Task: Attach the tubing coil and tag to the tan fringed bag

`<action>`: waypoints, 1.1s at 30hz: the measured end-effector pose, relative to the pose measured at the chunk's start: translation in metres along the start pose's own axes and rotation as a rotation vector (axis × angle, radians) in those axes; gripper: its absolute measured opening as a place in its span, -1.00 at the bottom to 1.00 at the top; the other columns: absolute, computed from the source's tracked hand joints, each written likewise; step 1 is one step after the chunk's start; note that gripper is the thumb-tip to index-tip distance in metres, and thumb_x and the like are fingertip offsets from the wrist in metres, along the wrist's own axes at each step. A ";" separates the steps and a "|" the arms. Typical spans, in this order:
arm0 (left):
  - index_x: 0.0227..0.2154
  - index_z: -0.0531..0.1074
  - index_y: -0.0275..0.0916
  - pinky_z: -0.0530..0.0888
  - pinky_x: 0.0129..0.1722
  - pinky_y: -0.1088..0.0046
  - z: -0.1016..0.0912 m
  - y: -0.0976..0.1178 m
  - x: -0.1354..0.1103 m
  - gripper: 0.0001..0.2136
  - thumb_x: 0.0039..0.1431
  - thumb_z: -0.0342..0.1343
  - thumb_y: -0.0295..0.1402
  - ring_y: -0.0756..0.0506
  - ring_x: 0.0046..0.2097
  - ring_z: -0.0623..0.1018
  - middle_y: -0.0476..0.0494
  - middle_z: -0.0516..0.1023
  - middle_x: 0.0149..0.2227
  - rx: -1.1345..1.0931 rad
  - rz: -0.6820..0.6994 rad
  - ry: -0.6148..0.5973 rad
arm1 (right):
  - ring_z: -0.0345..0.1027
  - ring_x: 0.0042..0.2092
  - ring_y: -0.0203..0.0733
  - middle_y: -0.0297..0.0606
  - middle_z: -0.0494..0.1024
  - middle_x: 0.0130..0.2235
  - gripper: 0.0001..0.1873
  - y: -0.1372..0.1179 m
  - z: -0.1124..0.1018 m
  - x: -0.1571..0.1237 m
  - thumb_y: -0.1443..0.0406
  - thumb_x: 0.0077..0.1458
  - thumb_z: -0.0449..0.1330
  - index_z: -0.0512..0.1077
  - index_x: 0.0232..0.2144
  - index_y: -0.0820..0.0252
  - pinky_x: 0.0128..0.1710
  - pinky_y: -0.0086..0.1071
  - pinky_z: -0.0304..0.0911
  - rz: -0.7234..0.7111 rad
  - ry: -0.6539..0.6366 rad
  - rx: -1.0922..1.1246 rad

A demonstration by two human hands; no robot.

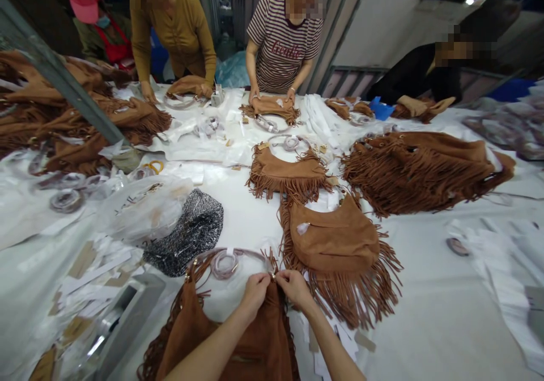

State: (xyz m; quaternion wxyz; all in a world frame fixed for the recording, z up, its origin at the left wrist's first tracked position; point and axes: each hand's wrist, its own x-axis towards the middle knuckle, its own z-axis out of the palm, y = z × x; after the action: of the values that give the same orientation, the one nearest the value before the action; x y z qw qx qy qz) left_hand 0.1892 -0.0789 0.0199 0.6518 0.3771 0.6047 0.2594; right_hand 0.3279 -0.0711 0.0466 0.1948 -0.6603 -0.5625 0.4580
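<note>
Nearest, a brown suede fringed handbag (260, 338) lies on the white-covered table (429, 313), its strap arching past the opening around a wrapped coil (224, 264). At the bag's right corner, the left hand (255, 291) and right hand (294, 288) pinch either side of the metal strap fitting (273, 276) — exactly what sits between the fingertips is too small to tell. Loose fringe stands beside that fitting, so a strand could get trapped in it; a slack pinch could lose the strap end. Just beyond, a second fringed handbag (335, 238) lies close — dragging either could tangle their tassels. Farther off, a striped-shirted co-worker (278, 43) handles another bag (272, 105).
</note>
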 end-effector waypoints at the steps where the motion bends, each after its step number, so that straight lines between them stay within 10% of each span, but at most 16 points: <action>1: -0.44 0.47 -0.34 0.34 -0.36 0.46 -0.001 -0.001 0.000 -0.57 0.00 0.06 0.02 -0.09 -0.34 0.45 -0.09 0.49 -0.46 -0.033 -0.006 -0.017 | 0.32 -0.44 -0.19 -0.37 0.48 -0.57 -0.73 -0.001 -0.003 0.000 0.25 -0.08 0.03 0.49 -0.60 0.19 -0.43 -0.45 0.14 -0.011 -0.032 0.028; 15: -0.51 0.43 -0.36 0.20 -0.51 0.51 -0.002 -0.004 0.003 -0.63 -0.08 0.09 -0.06 0.04 -0.54 0.28 0.00 0.33 -0.60 -0.158 -0.012 -0.098 | 0.02 -0.58 -0.38 -0.42 0.31 -0.65 -0.64 -0.018 -0.014 -0.006 0.06 -0.10 0.17 0.48 -0.57 0.28 -0.57 -0.51 -0.01 0.122 -0.202 0.419; 21: -0.55 0.44 -0.33 0.30 -0.40 0.44 -0.014 0.015 0.003 -0.87 -0.07 0.07 -0.37 -0.03 -0.46 0.36 -0.02 0.38 -0.56 0.108 0.157 -0.095 | 0.08 -0.55 -0.35 -0.41 0.32 -0.59 -0.48 0.000 0.013 -0.015 -0.11 -0.19 0.19 0.43 -0.51 0.26 -0.55 -0.48 0.03 0.225 0.037 0.499; 27: -0.12 0.45 -0.11 0.28 0.06 0.32 -0.043 0.046 0.007 -0.66 0.03 0.03 -0.50 -0.15 0.04 0.37 -0.14 0.25 0.14 0.539 0.556 -0.392 | 0.29 -0.37 -0.14 -0.28 0.43 -0.46 -0.48 0.010 0.050 -0.037 -0.16 -0.06 0.00 0.36 -0.47 0.17 -0.32 -0.32 0.22 0.278 0.416 0.407; 33: -0.40 0.50 -0.14 0.37 -0.09 0.40 -0.048 0.061 0.040 -0.81 0.03 0.02 -0.52 -0.13 -0.19 0.47 -0.14 0.49 -0.26 0.766 0.678 -0.741 | 0.32 -0.19 -0.04 -0.20 0.47 -0.29 -0.57 -0.001 0.067 -0.061 -0.07 0.08 -0.09 0.32 -0.33 0.12 -0.11 -0.24 0.15 0.274 0.593 0.247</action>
State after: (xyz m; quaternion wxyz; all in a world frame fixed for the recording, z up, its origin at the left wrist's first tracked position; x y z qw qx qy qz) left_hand 0.1548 -0.0030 0.0461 0.5184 0.8192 0.2357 0.0686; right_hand 0.2751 -0.1443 0.0370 0.3648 -0.8054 -0.3281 0.3327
